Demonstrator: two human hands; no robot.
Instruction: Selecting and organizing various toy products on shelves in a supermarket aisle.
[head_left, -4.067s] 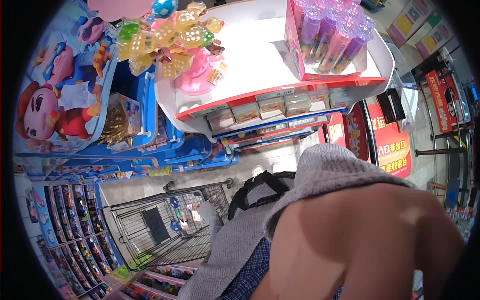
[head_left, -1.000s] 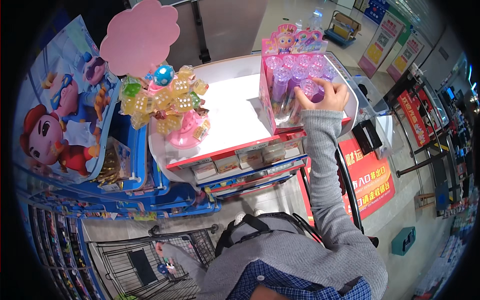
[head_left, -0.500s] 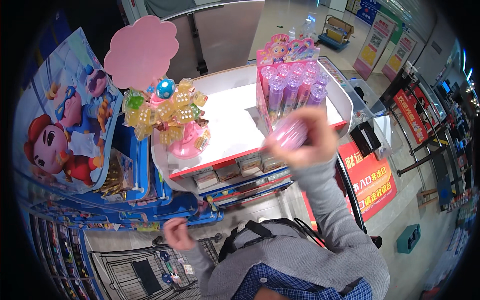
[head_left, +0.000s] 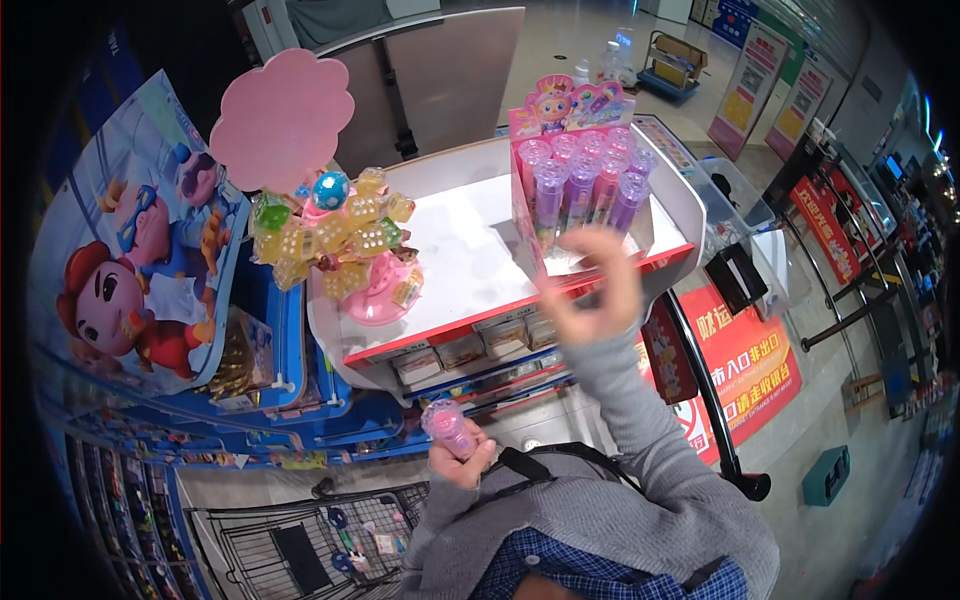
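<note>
Far L of you, the cart (head_left: 300, 558) sits low, w/ the yellow dice-shaped pieces (head_left: 335, 235) up on the shelf (head_left: 460, 240) beyond it. Next, your L hand (head_left: 462, 462), low and close to your body: fingers curled round the lower part of a pink tube (head_left: 446, 424), clear knobbly top sticking out. That tube's long axis tilts, top end up-L, away from you. Up and R of it, on the shelf's R part, is the pink display box (head_left: 523, 205) w/ the upright tubes (head_left: 582, 178), tops up, packed close. Your R hand (head_left: 590, 290) is in front of the box's lower edge, approx. below the tubes in view; it's the nearer hand to them, the L well apart. It's blurred: thumb & fingers look part-spread in a loose curve, nothing seen betw. them; can't tell if it touches the box.
</note>
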